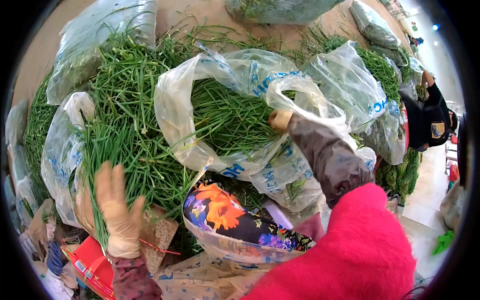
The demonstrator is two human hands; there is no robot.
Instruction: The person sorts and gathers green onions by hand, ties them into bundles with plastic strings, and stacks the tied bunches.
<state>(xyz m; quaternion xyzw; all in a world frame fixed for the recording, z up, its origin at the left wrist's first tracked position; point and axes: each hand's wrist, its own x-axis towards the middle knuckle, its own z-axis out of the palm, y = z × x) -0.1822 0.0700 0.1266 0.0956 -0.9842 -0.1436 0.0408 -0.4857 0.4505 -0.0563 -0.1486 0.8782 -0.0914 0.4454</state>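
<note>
My left hand [119, 212], in a pale glove, is raised over the lower edge of a heap of long green stalks [125, 95], fingers spread with nothing in them. My right hand [281, 121], also gloved, reaches to the right side of an opened clear plastic bag [175, 95] with blue print. Its fingers are bent at the green stalks [227, 117] inside the bag, and what they hold, if anything, is too small to make out. The bag's rim stands folded around those stalks.
Filled plastic bags lie at the upper left [107, 35], top [285, 10] and upper right [375, 25]. A red box [92, 262] is at the lower left. Another person [430, 117] in dark clothing is at the far right. Flowered cloth [220, 210] covers my leg.
</note>
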